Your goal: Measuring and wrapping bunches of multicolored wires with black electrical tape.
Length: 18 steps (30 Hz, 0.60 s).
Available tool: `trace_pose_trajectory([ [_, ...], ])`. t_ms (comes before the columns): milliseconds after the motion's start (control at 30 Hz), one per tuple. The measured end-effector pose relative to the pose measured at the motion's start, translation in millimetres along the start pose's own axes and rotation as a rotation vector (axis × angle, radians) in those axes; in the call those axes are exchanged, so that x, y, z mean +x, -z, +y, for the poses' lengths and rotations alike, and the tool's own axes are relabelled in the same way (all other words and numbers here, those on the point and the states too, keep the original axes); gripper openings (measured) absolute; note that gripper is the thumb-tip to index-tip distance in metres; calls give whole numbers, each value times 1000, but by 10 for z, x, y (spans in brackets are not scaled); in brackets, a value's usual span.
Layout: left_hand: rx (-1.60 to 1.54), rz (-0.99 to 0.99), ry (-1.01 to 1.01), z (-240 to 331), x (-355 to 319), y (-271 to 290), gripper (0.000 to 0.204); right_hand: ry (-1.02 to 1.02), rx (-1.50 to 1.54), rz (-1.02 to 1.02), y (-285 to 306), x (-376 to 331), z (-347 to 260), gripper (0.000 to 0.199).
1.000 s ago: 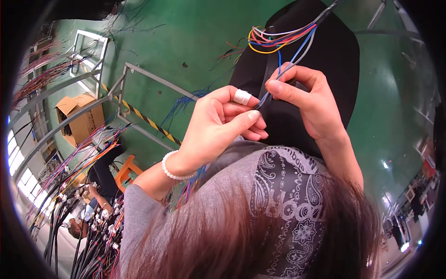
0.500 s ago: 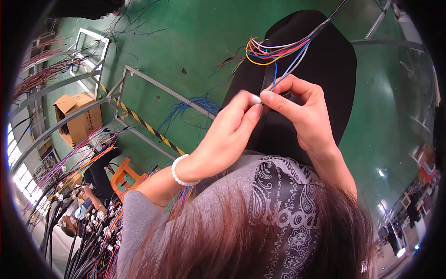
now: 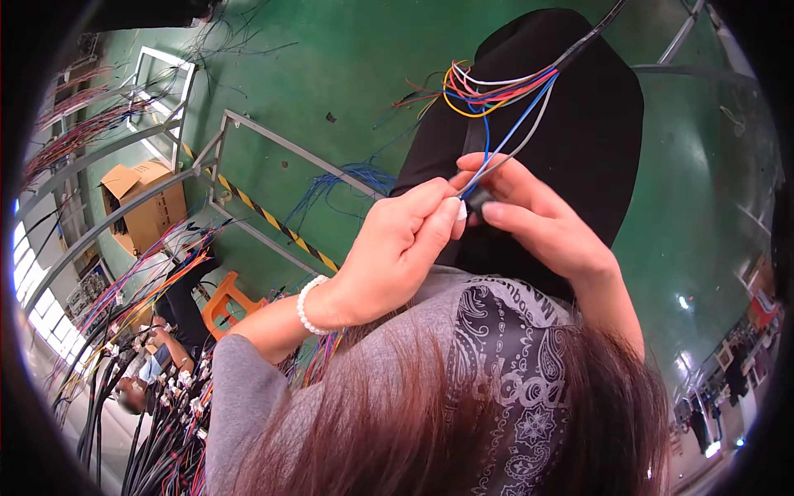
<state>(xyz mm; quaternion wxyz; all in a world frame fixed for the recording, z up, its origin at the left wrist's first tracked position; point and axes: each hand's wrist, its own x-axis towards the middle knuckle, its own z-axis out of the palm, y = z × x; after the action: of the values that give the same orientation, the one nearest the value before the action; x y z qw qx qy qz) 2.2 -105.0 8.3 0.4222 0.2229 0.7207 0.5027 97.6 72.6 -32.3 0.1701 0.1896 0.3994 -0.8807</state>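
Observation:
Between the thumb and fingers of my left hand [image 3: 407, 244] is a small white connector [image 3: 462, 210], with blue wires [image 3: 511, 135] and a grey wire [image 3: 533, 124] leading to it. My right hand [image 3: 550, 219] is just to the right, its thumb and fingers apart and loosely curved behind those wires. Something dark shows by its thumb; I cannot make out what it is. Up and right, the wires join a black-sheathed cable [image 3: 589, 37] lying over my dark-trousered leg. More loose wires, yellow, white and red among them, fan out from its end as a looped bundle [image 3: 471, 97].
Left of me stands a grey metal frame [image 3: 289, 147]. A cardboard box [image 3: 149, 207], an orange stool [image 3: 227, 302] and hanging wire bundles [image 3: 124, 397] are farther left, near another person [image 3: 169, 343]. Blue wires [image 3: 347, 180] lie by the frame above the green floor.
My right thumb and fingers have parted from their pinch near the wire ends. My left hand has shifted slightly down and left, and the white connector now shows more clearly.

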Motion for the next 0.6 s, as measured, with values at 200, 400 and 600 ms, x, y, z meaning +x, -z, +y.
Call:
trace_pose_trajectory([
  [200, -100, -40, 46, 14, 19, 57, 25, -11, -151, 1, 61, 101, -204, 53],
  [400, -171, -183, 233, 94, 68, 159, 32, 45, -211, -41, 112, 110, -139, 65],
  [600, 9, -32, 8, -3, 36, 81, 28, 113, 47, -73, 53, -22, -64, 75],
])
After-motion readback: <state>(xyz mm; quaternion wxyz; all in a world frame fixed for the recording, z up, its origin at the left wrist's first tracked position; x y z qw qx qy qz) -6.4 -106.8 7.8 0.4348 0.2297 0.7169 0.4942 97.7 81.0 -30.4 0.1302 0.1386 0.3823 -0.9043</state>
